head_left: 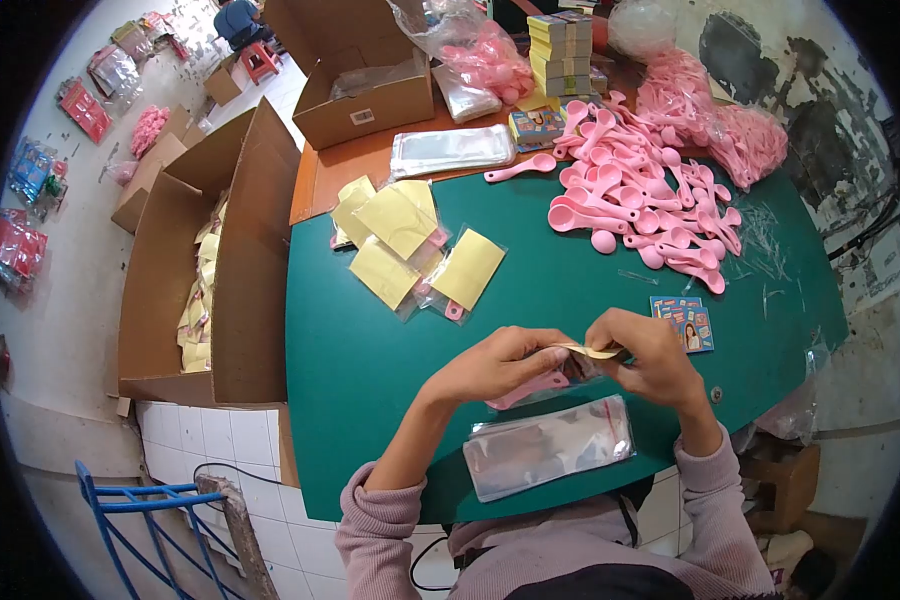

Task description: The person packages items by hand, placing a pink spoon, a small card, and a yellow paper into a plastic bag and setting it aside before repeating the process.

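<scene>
My left hand (495,365) is closed in a pinch at the mouth of a clear plastic bag. A pink measuring spoon (530,388) shows through the bag below its fingers. My right hand (652,362) is closed on a bent yellow card (592,351), whose near edge reaches to the left thumb. How far the card sits inside the bag is hidden by the fingers. Just below the hands lies a stack of clear plastic bags (550,448). A blue printed card (684,323) rests beside my right hand.
Pink measuring spoons (630,195) form a heap at the back right. Filled bags with yellow cards (398,220) lie at the left. More clear bags (452,150) and card stacks (560,55) stand behind. A large cardboard box (255,260) borders the green table (370,420).
</scene>
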The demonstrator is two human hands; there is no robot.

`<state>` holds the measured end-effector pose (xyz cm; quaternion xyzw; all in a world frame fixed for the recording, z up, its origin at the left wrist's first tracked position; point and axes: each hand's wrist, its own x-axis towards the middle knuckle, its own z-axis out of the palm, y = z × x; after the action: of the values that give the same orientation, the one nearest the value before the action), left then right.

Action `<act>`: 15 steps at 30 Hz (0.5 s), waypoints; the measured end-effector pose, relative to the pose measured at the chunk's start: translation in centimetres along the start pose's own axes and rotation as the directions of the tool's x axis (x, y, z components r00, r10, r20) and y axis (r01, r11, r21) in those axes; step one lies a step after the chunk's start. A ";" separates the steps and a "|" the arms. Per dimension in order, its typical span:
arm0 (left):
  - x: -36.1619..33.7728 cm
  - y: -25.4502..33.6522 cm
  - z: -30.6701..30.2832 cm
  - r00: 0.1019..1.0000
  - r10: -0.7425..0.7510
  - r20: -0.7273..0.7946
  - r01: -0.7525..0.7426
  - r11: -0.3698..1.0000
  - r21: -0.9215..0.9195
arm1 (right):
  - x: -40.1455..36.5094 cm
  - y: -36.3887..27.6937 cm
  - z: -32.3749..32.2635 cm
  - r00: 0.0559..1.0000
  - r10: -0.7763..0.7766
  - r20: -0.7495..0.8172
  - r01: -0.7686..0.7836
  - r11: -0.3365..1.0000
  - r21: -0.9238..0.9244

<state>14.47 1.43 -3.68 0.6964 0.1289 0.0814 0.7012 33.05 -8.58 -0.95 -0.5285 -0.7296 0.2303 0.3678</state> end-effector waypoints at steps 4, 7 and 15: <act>0.3 -0.7 0.7 0.999 -0.023 -0.036 0.031 0.968 0.250 | 0.7 0.6 -0.4 0.980 0.059 0.190 -0.042 0.995 -0.094; 0.4 0.3 1.7 0.980 -0.090 -0.175 0.144 0.934 0.326 | 1.0 1.3 0.2 0.970 0.106 0.220 -0.108 0.994 -0.004; -2.3 -2.9 -2.5 0.986 -0.068 -0.150 0.083 0.991 0.101 | 1.6 4.4 0.9 0.887 0.370 0.275 -0.447 0.838 0.314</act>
<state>11.41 3.08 -6.39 0.7199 0.2105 0.0986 0.6541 34.74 -5.57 -4.25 -0.5676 -0.5764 0.4892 0.3259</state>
